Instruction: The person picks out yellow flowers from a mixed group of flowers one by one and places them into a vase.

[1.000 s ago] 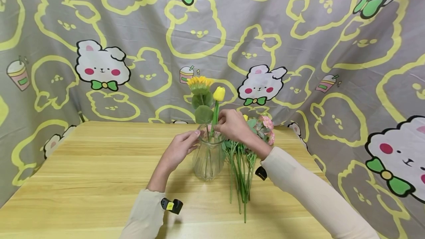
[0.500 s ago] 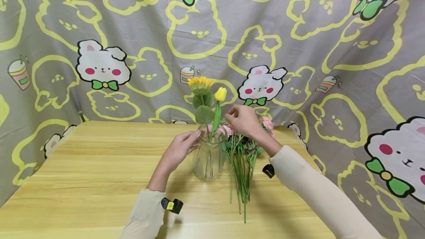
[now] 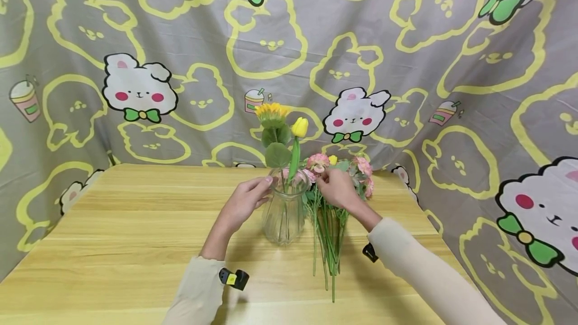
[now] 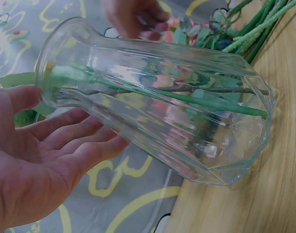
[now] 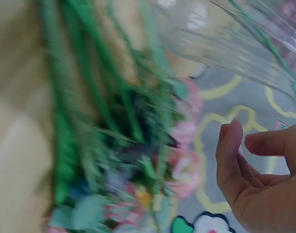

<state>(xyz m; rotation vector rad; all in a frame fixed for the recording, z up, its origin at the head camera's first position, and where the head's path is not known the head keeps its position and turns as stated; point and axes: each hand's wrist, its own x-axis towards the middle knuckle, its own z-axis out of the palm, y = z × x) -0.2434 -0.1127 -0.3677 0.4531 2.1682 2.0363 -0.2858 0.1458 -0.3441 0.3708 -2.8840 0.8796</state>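
Status: two stems stand in clear faceted glass vase [image 3: 283,222], upright on light wooden table [image 3: 135,214]: yellow sunflower with round green leaves [image 3: 272,114], yellow tulip [image 3: 300,127]. Apparently remaining: loose bundle of green-stemmed pink and yellow flowers [image 3: 332,247], right of vase. Left hand [image 3: 244,202]: relaxed, thumb at vase rim, fingers extended beside neck. Right hand [image 3: 338,188]: above bundle, thumb and fingertips apart, grasping nothing. Vase between hands.

Head: high, forward and down across table [image 3: 149,224];
Left wrist: close, facing vase [image 4: 157,104];
Right wrist: close, facing stems [image 5: 57,77];
All: vase
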